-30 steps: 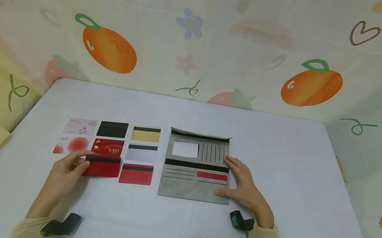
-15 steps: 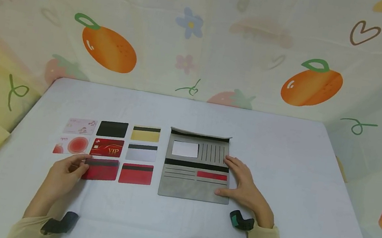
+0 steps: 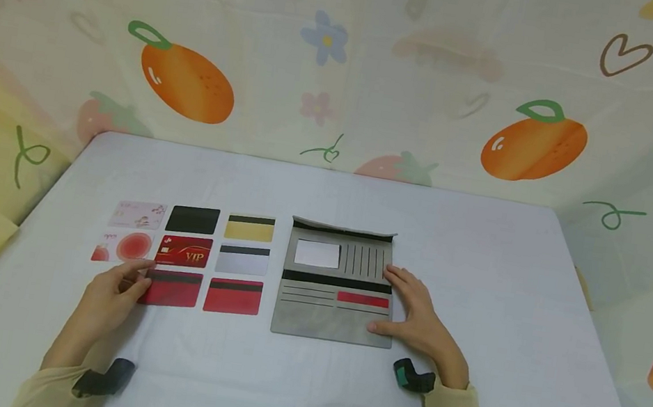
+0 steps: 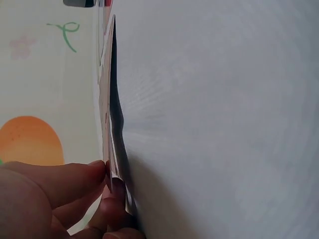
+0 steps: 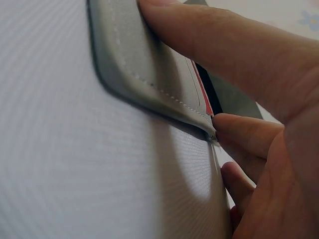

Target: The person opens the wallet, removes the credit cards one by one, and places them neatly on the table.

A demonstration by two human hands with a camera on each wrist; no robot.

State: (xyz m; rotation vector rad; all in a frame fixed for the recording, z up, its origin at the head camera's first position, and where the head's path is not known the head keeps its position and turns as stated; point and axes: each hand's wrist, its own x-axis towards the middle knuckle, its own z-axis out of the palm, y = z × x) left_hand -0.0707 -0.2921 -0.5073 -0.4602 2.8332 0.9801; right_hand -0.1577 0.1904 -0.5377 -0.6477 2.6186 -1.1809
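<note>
My left hand (image 3: 111, 294) pinches the left edge of a red card (image 3: 173, 289) with a dark stripe, the lower middle one of the card group. In the left wrist view that card (image 4: 111, 99) shows edge-on, its near end between thumb and fingers and slightly off the white surface. A grey wallet (image 3: 305, 323) lies unfolded to the right, with a white card (image 3: 317, 254) and a red card (image 3: 363, 300) showing in its slots. My right hand (image 3: 419, 319) rests at its right edge: thumb on the lower panel, extended fingers by the upper panel.
Around the pinched card lie a red VIP card (image 3: 183, 251), black card (image 3: 194, 219), yellow striped card (image 3: 249, 228), white striped card (image 3: 243, 260), another red striped card (image 3: 233, 296) and two pale patterned cards (image 3: 137, 215). All are on a white-covered table (image 3: 483, 255).
The red card in my left hand has lowered and shifted slightly left and toward me, uncovering the bottom of the VIP card. My right hand and the wallet have stayed in place.
</note>
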